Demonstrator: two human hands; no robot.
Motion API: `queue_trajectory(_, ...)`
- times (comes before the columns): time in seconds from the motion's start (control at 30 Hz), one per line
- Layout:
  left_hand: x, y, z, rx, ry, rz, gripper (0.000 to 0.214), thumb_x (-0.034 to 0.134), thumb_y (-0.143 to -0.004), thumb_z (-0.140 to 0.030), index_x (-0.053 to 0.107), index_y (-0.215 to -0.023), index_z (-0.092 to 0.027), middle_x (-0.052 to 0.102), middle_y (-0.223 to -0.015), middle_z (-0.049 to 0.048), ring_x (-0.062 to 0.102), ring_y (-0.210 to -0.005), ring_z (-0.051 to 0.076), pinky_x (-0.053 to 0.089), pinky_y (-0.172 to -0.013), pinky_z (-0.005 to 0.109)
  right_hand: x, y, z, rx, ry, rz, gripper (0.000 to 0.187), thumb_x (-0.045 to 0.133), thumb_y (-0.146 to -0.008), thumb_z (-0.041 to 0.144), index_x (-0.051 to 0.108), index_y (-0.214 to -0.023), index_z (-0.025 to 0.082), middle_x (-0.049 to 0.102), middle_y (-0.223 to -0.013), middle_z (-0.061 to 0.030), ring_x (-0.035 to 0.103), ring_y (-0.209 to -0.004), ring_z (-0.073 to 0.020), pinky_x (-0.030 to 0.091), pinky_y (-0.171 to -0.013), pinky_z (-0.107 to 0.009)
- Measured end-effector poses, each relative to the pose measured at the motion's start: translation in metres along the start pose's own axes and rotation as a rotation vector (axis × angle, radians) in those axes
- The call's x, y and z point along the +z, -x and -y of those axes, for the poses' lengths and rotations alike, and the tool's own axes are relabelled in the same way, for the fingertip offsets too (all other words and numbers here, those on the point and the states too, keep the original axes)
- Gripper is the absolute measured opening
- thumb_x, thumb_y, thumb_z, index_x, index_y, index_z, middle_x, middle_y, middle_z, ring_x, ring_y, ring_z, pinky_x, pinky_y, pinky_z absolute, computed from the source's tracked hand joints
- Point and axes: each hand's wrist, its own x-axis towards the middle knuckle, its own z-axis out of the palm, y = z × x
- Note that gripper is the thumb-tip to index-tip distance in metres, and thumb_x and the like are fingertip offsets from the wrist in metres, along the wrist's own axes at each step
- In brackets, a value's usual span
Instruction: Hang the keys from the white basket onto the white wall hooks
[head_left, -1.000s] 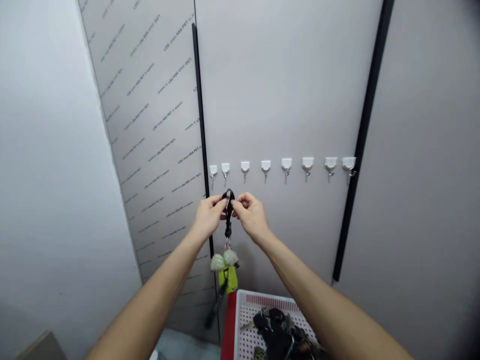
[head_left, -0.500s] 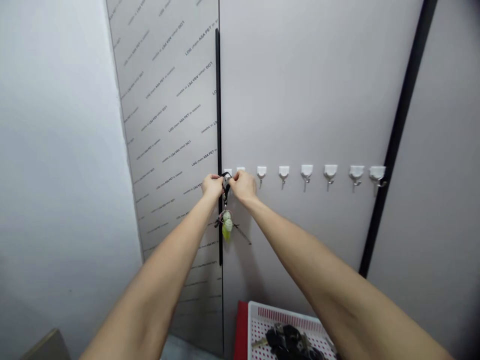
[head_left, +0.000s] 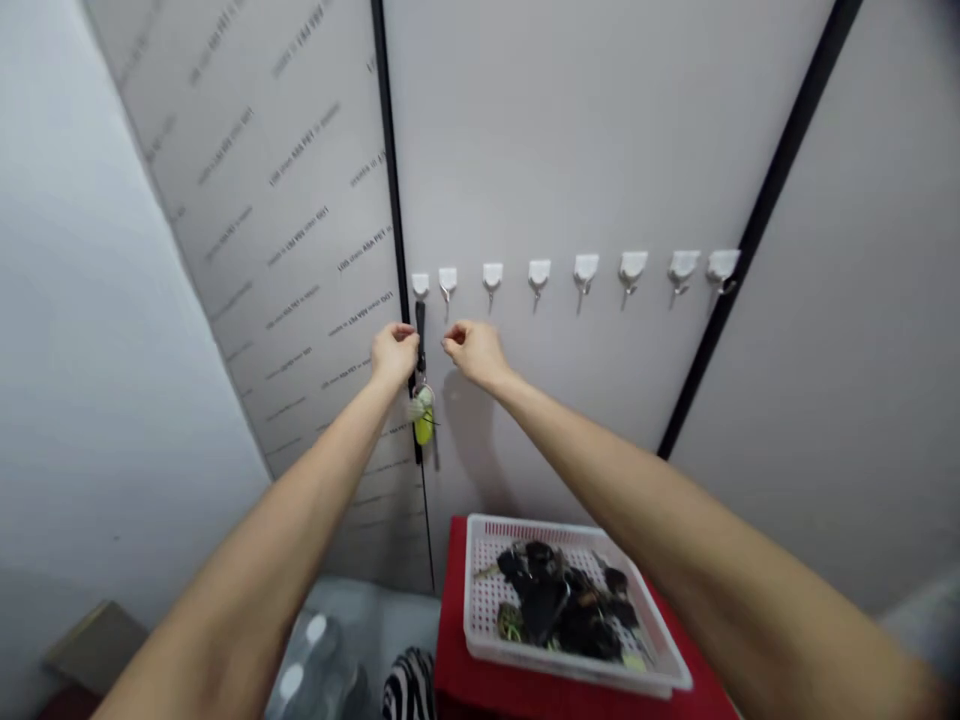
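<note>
One strap keyring [head_left: 421, 345], lately pinched by both hands, now hangs off the hook [head_left: 421, 284] above them; left hand [head_left: 394, 352] curled against it (grip uncertain), right hand [head_left: 469, 350] let go, loosely open.

The left hand [head_left: 394, 352] and right hand [head_left: 471, 350] are bare. The left forearm [head_left: 300, 510] and right forearm [head_left: 622, 500] are uncovered too, slim and smooth, from wrist to the frame's lower edge.

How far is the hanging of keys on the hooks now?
Done: one keychain hangs by its black strap from the leftmost hook. In hand: the left hand is at the strap, grip unclear; the right hand is apart, empty. Left: seven hooks are bare; the white basket holds more keys.
</note>
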Motion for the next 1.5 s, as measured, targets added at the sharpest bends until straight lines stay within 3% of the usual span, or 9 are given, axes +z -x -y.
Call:
queue_trajectory(0.13, 0.001, 0.057, 0.028, 0.0, 0.031, 0.198, 0.018, 0.045, -0.058, -0.019, 0.05, -0.075, -0.014, 0.052, -0.063, -0.0002, 0.047, -0.053, 0.007, 0.038, -0.053, 0.02, -0.021, 0.062, -0.042, -0.049, -0.039, 0.193, 0.015, 0.043, -0.062, 0.02, 0.056, -0.068, 0.015, 0.058, -0.06, -0.0009, 0.05, -0.052, -0.0077, 0.036, -0.053, -0.019)
queue_trajectory(0.37, 0.029, 0.182, 0.085, -0.024, -0.116, 0.653, 0.013, 0.041, -0.062, -0.016, 0.051, -0.071, -0.014, 0.053, -0.065, 0.0004, 0.048, -0.06, 0.009, 0.038, -0.058, 0.02, -0.033, 0.185, -0.12, 0.116, 0.053, 0.605, 0.017, 0.04, -0.063, 0.021, 0.056, -0.068, 0.016, 0.057, -0.059, -0.0017, 0.049, -0.053, -0.0103, 0.036, -0.051, -0.02)
queue_trajectory(0.47, 0.042, 0.221, 0.098, 0.031, -0.247, 0.816, 0.016, 0.042, -0.062, -0.017, 0.051, -0.075, -0.016, 0.054, -0.071, 0.0006, 0.048, -0.066, 0.01, 0.038, -0.063, 0.022, -0.033, 0.217, -0.137, 0.124, 0.103, 0.625, 0.018, 0.04, -0.061, 0.018, 0.056, -0.071, 0.018, 0.058, -0.07, -0.0029, 0.05, -0.063, -0.0127, 0.036, -0.059, -0.022)
queue_trajectory(0.6, 0.049, 0.252, 0.103, 0.171, -0.428, 0.882, 0.033, 0.049, -0.059, -0.03, 0.046, -0.091, -0.02, 0.05, -0.091, 0.0031, 0.043, -0.085, 0.017, 0.033, -0.075, 0.029, -0.032, 0.24, -0.148, 0.167, 0.084, 0.615, 0.021, 0.039, -0.064, 0.021, 0.055, -0.077, 0.017, 0.057, -0.077, -0.0051, 0.049, -0.073, -0.0148, 0.035, -0.066, -0.024)
queue_trajectory(0.73, 0.054, 0.259, 0.1, 0.25, -0.498, 0.932, 0.048, 0.053, -0.055, -0.033, 0.041, -0.1, -0.02, 0.047, -0.097, 0.005, 0.039, -0.091, 0.02, 0.029, -0.078, 0.032, -0.026, 0.249, -0.15, 0.216, 0.052, 0.566, 0.022, 0.035, -0.067, 0.024, 0.055, -0.068, 0.016, 0.057, -0.067, -0.0052, 0.049, -0.066, -0.0144, 0.035, -0.062, -0.025)
queue_trajectory(0.93, 0.061, 0.257, 0.1, 0.207, -0.377, 0.911, 0.039, 0.049, -0.055, -0.017, 0.046, -0.093, -0.018, 0.049, -0.092, 0.0047, 0.04, -0.086, 0.018, 0.031, -0.075, 0.03, -0.026, 0.242, -0.141, 0.214, -0.096, 0.454, 0.022, 0.035, -0.069, 0.026, 0.055, -0.067, 0.017, 0.056, -0.069, -0.003, 0.049, -0.065, -0.0127, 0.036, -0.059, -0.023)
queue_trajectory(1.23, 0.066, 0.242, 0.087, -0.453, 0.361, 0.953, 0.016, 0.047, -0.056, -0.019, 0.051, -0.07, -0.013, 0.051, -0.065, -0.0008, 0.045, -0.064, 0.011, 0.032, -0.061, 0.022, -0.036, 0.212, -0.116, 0.191, -0.284, 0.414, 0.02, 0.037, -0.07, 0.027, 0.055, -0.068, 0.017, 0.056, -0.063, 0.0, 0.048, -0.058, -0.0097, 0.036, -0.055, -0.02)
queue_trajectory(1.37, 0.061, 0.238, 0.084, -0.821, 0.684, 1.015, 0.037, 0.038, -0.064, -0.043, 0.052, -0.075, -0.011, 0.053, -0.064, 0.0028, 0.047, -0.061, 0.012, 0.032, -0.057, 0.023, -0.036, 0.205, -0.106, 0.098, -0.279, 0.401, 0.019, 0.039, -0.07, 0.024, 0.057, -0.07, 0.018, 0.057, -0.065, -0.0007, 0.049, -0.061, -0.0095, 0.036, -0.058, -0.02)
queue_trajectory(1.5, 0.06, 0.236, 0.08, -0.982, 0.922, 0.992, 0.045, 0.031, -0.065, -0.05, 0.053, -0.07, -0.011, 0.054, -0.061, 0.0043, 0.049, -0.058, 0.012, 0.031, -0.055, 0.023, -0.035, 0.208, -0.098, 0.013, -0.266, 0.37, 0.017, 0.041, -0.07, 0.023, 0.057, -0.072, 0.019, 0.057, -0.071, -0.0019, 0.048, -0.068, -0.0107, 0.036, -0.064, -0.022)
